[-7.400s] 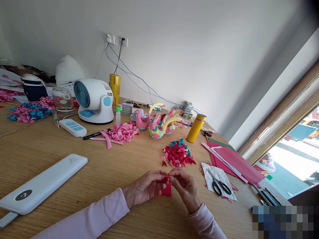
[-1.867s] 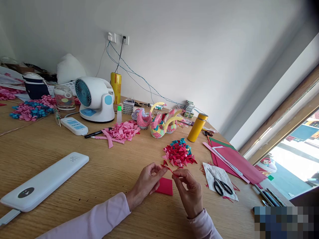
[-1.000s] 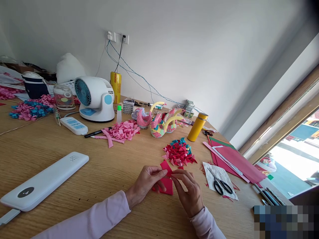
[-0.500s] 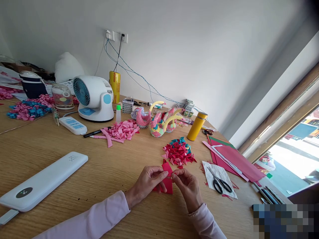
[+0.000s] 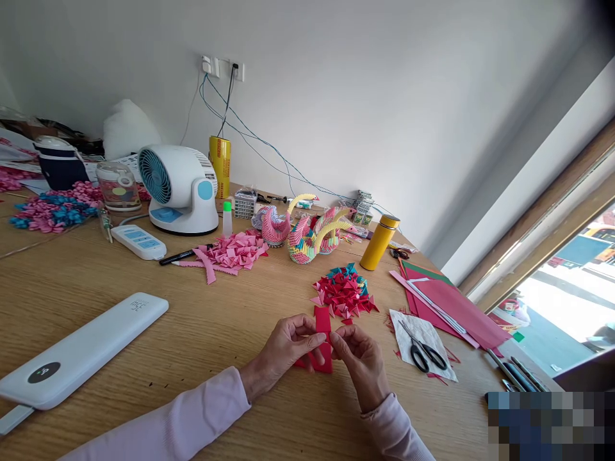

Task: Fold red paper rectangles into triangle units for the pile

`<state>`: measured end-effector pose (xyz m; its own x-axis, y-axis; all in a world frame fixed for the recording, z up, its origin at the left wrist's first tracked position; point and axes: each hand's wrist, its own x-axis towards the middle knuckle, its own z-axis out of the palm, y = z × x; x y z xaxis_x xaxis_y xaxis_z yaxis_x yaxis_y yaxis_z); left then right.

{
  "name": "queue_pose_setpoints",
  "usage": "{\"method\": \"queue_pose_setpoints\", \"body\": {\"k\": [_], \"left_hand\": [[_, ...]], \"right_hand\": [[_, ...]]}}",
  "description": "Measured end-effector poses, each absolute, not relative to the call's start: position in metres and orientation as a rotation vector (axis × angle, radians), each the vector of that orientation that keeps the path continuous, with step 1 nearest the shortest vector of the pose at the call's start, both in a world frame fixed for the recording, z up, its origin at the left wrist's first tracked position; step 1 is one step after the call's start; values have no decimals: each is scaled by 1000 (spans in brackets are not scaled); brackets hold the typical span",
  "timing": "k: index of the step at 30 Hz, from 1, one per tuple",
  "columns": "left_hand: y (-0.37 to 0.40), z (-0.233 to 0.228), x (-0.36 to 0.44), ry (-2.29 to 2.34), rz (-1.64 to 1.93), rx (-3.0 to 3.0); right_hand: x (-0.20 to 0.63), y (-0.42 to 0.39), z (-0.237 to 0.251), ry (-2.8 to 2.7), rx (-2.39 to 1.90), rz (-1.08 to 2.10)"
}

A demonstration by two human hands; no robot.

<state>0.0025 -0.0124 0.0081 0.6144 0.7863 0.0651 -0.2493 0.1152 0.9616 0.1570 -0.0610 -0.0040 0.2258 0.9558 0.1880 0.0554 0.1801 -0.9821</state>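
Between the fingers (image 5: 313, 343), a red paper slip (image 5: 323, 319) points lengthwise straight ahead.

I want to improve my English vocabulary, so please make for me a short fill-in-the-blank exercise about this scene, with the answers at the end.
1. The left hand and right hand hold a small red rectangular strip of ____.
2. Black-handled metal ____ lie on a crumpled white sheet.
3. The small translucent plastic bottle has a ____ cap.

Missing words: paper; scissors; green.
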Motion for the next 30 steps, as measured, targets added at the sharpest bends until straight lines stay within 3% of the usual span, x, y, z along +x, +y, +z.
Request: {"method": "queue_pose_setpoints", "body": {"k": [30], "left_hand": [[-14, 9, 1, 555, 778, 1201]], "right_hand": [[150, -61, -6, -1091, -1155, 926]]}}
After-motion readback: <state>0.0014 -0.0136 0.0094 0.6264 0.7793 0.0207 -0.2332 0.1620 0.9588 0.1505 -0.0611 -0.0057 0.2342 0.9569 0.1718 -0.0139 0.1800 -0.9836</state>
